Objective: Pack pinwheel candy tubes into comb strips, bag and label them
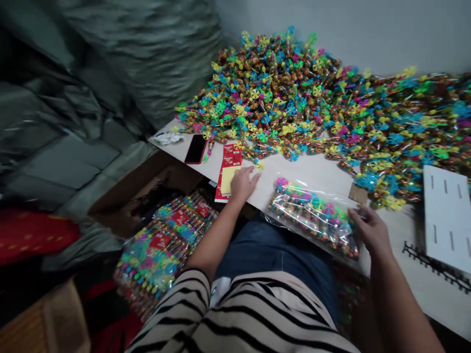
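My left hand (243, 183) rests on a stack of red header cards (228, 166) at the near edge of the white table (312, 171), its fingers pressed on a yellow card on top. My right hand (371, 229) grips the open end of a clear plastic bag (312, 218) filled with small colourful pinwheel toys, which lies across the table edge above my lap. A large heap of the same loose toys (331, 108) covers the far half of the table.
A dark phone (196, 148) lies left of the cards. A cardboard box (147, 191) on the floor holds finished bags with red headers (165, 250). A white slotted board (447, 215) and a black comb strip (437, 267) lie at right. Grey sacks fill the left.
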The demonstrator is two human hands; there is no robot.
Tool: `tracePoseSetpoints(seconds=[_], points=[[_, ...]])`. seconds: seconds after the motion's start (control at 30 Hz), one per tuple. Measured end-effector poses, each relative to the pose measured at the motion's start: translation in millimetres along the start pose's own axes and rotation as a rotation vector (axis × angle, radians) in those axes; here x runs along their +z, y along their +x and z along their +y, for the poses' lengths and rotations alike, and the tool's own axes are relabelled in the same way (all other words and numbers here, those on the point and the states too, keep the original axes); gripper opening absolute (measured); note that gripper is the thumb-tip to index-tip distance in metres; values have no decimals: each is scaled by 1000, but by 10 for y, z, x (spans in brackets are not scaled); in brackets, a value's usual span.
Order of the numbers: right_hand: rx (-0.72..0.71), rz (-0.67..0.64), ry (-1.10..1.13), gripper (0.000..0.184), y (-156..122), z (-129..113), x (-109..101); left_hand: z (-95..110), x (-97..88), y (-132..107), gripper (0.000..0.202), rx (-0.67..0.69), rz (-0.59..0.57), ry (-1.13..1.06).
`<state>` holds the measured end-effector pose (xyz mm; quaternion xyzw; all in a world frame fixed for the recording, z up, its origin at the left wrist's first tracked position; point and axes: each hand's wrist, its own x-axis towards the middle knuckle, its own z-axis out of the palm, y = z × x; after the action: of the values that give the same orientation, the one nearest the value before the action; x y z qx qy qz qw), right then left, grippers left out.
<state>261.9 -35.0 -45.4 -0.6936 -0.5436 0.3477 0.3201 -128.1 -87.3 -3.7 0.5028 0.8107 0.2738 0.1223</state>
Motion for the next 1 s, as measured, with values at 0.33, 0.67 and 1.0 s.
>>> tracePoseSetpoints(seconds=[0.33,0.67,1.0], points=[[-765,138,-107,37,-402,-797,269,-948,-256,399,40,-432,41,173],[-864,-158,-37,23,-771,-1086,669,-1107,-379,688,47,-532,54,213],[-814,-301,41,21,-857,-1124,742,-1209,-736,696,27,-397,121,140]])
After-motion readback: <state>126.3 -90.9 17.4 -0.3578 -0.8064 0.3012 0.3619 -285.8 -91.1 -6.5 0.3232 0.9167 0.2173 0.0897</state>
